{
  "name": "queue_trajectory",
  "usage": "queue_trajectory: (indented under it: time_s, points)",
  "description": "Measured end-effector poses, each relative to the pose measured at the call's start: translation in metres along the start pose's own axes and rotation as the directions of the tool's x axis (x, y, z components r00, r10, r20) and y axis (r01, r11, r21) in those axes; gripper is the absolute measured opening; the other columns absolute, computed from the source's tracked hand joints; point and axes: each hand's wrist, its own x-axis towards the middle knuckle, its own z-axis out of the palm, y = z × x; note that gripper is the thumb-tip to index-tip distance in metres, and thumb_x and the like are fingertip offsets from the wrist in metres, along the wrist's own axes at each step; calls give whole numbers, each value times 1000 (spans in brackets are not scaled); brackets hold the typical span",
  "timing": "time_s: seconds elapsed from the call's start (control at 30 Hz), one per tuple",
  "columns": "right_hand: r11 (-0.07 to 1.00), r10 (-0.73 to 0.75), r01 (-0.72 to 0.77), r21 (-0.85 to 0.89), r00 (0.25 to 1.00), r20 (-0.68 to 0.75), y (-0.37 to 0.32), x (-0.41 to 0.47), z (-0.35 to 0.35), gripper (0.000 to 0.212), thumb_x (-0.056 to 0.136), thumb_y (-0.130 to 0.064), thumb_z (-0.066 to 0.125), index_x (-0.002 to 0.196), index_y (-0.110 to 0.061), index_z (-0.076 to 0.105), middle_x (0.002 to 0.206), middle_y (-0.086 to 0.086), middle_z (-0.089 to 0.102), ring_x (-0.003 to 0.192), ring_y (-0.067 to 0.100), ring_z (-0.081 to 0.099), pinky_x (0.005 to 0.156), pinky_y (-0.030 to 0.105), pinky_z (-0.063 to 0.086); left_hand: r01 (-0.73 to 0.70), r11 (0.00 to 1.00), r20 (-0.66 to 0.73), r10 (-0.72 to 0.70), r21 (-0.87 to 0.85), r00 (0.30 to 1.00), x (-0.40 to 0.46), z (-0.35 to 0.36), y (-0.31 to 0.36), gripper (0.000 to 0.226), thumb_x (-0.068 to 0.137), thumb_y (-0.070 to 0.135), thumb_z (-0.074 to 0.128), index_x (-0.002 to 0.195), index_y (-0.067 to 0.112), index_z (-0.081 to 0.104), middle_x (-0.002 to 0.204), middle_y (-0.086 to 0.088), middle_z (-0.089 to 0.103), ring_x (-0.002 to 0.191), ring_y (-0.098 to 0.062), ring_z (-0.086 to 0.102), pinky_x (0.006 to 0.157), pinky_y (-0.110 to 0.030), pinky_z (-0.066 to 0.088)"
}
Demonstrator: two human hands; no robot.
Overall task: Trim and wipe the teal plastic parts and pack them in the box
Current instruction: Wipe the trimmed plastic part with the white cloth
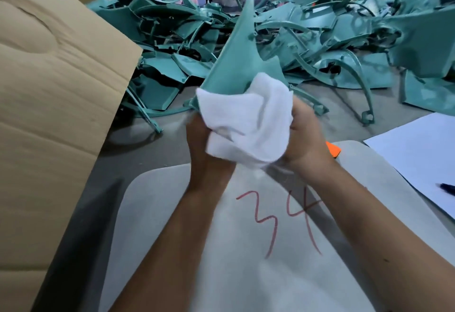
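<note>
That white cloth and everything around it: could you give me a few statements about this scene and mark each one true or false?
1. The white cloth is pressed against a teal plastic part held up in both hands. True.
2. The left hand hangs idle, holding nothing. False: it grips the lower end of the part, beside the cloth.
3. A red "34" is written on the pale surface below the forearms. True.
4. The pile of teal parts is stacked in the cardboard box. False: it lies loose on the floor beyond the hands.
5. The right hand holds scissors. False: it grips the cloth.
</note>
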Motion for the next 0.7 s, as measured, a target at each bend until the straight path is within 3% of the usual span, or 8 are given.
queue_trajectory:
  time_s: [0.1, 0.27, 0.4, 0.47, 0.53, 0.6, 0.63, 0.7]
  points:
    - [995, 43, -44, 85, 999, 5, 4, 5, -9, 26, 91, 4, 68, 79, 9, 45, 69, -2, 46, 64, 2, 41, 55, 22, 39, -59, 993, 81, 51, 103, 995, 6, -1, 13, 44, 82, 19, 61, 123, 3, 62, 100, -5, 73, 99, -24, 69, 100, -41, 54]
    - [956, 42, -31, 290, 999, -33, -7, -2, -8, 39, 99, -9, 54, 73, 0, 27, 54, -2, 28, 47, 13, 22, 45, 17, 24, -27, 970, 199, -23, 243, 980, 13, -22, 11, 35, 92, -12, 55, 122, 3, 65, 110, -8, 73, 102, -25, 70, 85, -39, 59]
    - [941, 1, 18, 338, 999, -54, -9, -5, -4, 44, 106, -17, 52, 70, -1, 35, 54, 18, 30, 43, 24, 25, 45, 24, 27, 72, 982, 162, -101, 177, 982, 14, -23, 14, 37, 91, 4, 66, 127, 3, 62, 124, -17, 69, 104, -27, 70, 87, -41, 59]
    - [902, 125, -62, 428, 985, -120, -8, 0, -5, 33, 101, -16, 52, 69, -18, 48, 51, 7, 48, 42, 20, 42, 46, 22, 35, 107, 991, 125, -117, 83, 985, 14, -24, 16, 45, 90, 14, 71, 132, 3, 60, 129, -17, 68, 110, -29, 68, 93, -49, 57]
    - [823, 283, -99, 559, 925, -254, -8, 6, -12, 16, 96, -13, 52, 82, -19, 58, 61, -5, 61, 53, 13, 56, 51, 24, 47, 98, 995, 123, -94, -26, 988, 14, -26, 18, 53, 91, 23, 67, 140, 6, 56, 130, -14, 68, 112, -27, 69, 87, -44, 61]
    - [846, 297, -68, 528, 884, -360, -5, 13, -21, 10, 101, -17, 56, 105, -13, 65, 88, -1, 74, 79, 19, 71, 74, 40, 63, 70, 996, 114, -63, -60, 991, 12, -25, 19, 55, 92, 26, 64, 143, 9, 52, 134, -12, 66, 116, -25, 69, 85, -37, 60]
    - [870, 274, -59, 489, 884, -380, -3, 16, -24, 14, 105, -18, 58, 115, -13, 64, 102, 0, 76, 94, 22, 73, 88, 47, 62, 62, 997, 106, -57, -42, 993, 11, -24, 17, 53, 93, 26, 64, 143, 12, 52, 135, -10, 66, 117, -24, 68, 87, -38, 60]
    - [819, 266, -48, 572, 915, -304, -5, 14, -18, 24, 106, -13, 56, 129, -11, 60, 112, 2, 76, 103, 23, 73, 92, 49, 59, 56, 997, 94, -61, 50, 994, 10, -20, 11, 43, 97, 24, 63, 139, 17, 56, 132, -6, 69, 117, -25, 68, 87, -41, 60]
